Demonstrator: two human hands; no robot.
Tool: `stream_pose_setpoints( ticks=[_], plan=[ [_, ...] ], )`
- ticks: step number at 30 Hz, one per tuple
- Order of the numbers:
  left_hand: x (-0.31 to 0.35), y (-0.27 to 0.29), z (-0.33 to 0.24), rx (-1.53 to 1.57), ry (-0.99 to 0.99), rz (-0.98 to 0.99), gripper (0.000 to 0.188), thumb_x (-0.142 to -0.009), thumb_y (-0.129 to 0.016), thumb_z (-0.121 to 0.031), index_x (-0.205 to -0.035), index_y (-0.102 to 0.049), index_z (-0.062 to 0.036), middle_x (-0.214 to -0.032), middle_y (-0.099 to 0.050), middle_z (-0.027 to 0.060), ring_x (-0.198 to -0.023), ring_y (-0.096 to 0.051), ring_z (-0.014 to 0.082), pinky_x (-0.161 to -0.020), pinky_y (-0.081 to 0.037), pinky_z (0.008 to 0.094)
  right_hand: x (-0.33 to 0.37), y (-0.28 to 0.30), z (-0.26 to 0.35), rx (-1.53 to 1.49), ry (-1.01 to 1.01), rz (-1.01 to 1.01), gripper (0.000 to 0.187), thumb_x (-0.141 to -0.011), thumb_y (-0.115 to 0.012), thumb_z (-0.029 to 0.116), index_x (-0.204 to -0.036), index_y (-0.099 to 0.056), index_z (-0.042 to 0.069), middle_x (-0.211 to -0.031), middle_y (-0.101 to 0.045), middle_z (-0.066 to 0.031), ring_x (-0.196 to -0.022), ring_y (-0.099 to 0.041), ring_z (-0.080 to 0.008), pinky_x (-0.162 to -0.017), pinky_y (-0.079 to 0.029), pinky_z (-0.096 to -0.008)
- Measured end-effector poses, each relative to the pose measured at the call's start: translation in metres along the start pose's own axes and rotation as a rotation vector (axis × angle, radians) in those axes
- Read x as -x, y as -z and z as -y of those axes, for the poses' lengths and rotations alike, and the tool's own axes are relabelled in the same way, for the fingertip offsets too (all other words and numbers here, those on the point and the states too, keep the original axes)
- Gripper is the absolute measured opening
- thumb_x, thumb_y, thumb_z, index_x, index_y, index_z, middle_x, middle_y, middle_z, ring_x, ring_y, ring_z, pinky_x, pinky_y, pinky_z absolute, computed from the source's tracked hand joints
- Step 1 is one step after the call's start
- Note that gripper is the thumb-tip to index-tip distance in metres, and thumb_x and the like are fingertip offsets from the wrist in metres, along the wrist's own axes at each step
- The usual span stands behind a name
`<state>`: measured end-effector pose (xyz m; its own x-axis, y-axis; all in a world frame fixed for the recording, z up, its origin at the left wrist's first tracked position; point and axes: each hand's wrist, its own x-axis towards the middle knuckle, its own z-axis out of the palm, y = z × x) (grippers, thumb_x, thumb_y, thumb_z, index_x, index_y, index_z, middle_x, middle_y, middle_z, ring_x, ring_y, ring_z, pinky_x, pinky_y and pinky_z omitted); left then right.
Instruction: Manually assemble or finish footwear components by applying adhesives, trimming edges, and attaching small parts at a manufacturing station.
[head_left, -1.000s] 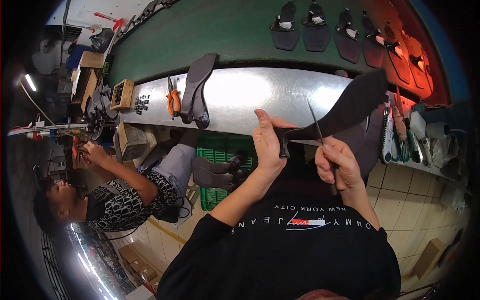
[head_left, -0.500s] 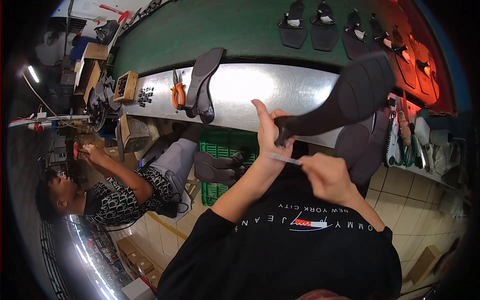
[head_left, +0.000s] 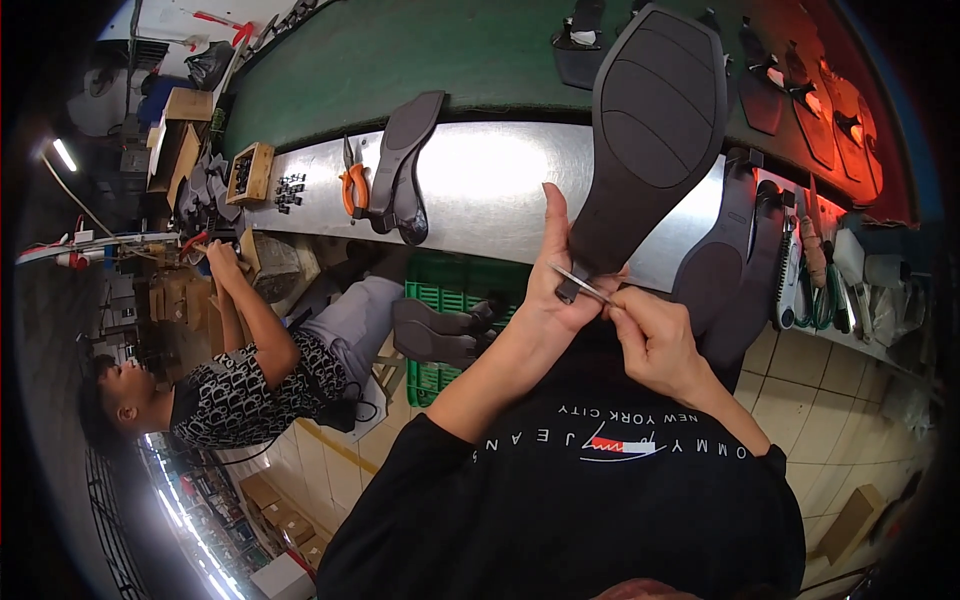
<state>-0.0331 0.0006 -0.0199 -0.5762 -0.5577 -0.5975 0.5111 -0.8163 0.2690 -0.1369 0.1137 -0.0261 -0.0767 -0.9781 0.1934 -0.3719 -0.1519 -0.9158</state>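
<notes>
The dark sole (head_left: 660, 115) rises above the metal bench strip (head_left: 490, 190), broad end up, underside facing the camera; its narrow lower end sits in the left hand (head_left: 572, 288), which is partly open, thumb raised, fingers hooked behind to support it; and here is the thin blade (head_left: 586, 285), slanting across that narrow end, though whether its edge touches is impossible to tell; the right hand (head_left: 658, 335) has it pinched between thumb and curled fingers, closed tight!

Just to the right, more dark soles (head_left: 712, 262) lean by the bench edge; over to the left, a pair of soles (head_left: 410, 145) lies beside orange-handled pliers (head_left: 354, 188), then small black pieces (head_left: 289, 192) and a wooden box (head_left: 248, 172); below them, a green crate (head_left: 432, 385) carries further soles; beyond the strip stretches a green surface (head_left: 480, 60), straps and soles catching red light at its right; and at far left sits a co-worker (head_left: 245, 395), arms reaching forward.
</notes>
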Motion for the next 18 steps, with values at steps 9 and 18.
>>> stream_pose_setpoints(
  ticks=[9, 18],
  plan=[
    [-0.013, 0.029, -0.010, 0.037, 0.040, 0.004, 0.056, -0.085, -0.050, -0.068, -0.090, -0.062, -0.0127, -0.074, -0.062, 0.0023, -0.061, -0.055, 0.0184, -0.064, -0.044, 0.0334, 0.002, 0.008, 0.007, -0.027, 0.034, -0.074, 0.009, -0.080, -0.063, -0.001, -0.089, -0.060, 0.001, -0.074, -0.061, -0.0106, -0.058, -0.060, -0.0232, -0.052, -0.046, -0.0307],
    [-0.006, 0.033, 0.029, -0.083, 0.022, 0.112, 0.020, -0.095, -0.055, -0.024, -0.110, -0.059, -0.0116, -0.087, -0.060, 0.0018, -0.078, -0.059, 0.0143, -0.069, -0.050, 0.0281, -0.034, -0.005, -0.016, -0.090, 0.015, -0.258, 0.055, -0.070, -0.077, 0.004, -0.123, -0.061, 0.003, -0.073, -0.047, -0.0008, -0.057, -0.041, -0.0062, -0.049, -0.034, -0.0215]
  ],
)
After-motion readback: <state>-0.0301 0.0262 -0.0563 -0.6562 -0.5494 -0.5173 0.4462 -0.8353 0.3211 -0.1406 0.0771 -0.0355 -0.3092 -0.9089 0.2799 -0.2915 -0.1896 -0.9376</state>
